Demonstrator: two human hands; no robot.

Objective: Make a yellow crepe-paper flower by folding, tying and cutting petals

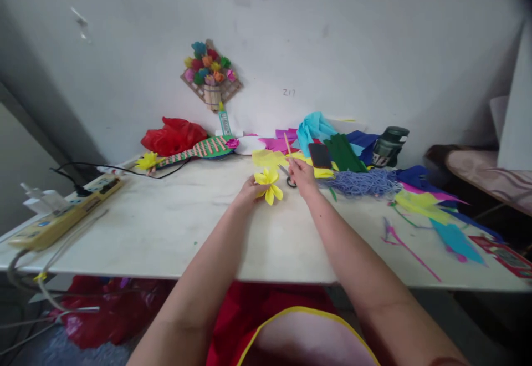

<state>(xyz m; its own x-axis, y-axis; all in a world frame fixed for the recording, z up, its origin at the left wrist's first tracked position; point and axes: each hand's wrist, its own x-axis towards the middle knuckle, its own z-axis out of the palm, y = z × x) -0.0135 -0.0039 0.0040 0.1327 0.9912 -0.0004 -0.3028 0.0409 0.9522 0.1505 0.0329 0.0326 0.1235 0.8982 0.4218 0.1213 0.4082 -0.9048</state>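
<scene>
Over the middle of the table, my left hand (248,191) is closed on a yellow crepe-paper flower (272,189), its petals spread open. My right hand (302,176) pinches a thin wooden stick (287,143) that points up and away from me. Scissors (291,182) with dark handles lie just beside the right fingers; whether they touch cannot be made out. Behind both hands lies yellow crepe paper (268,158). A dark phone (320,156) rests just beyond my right hand, near a bundle of blue-grey shredded paper strands (363,183).
A yellow power strip (66,213) with plugs and cables sits at the left edge. Along the wall are a red plastic bag (172,136), a green decorated fan-like piece (208,147), a glue tube (224,120) and a dark jar (389,147). Coloured paper scraps (457,238) cover the right side.
</scene>
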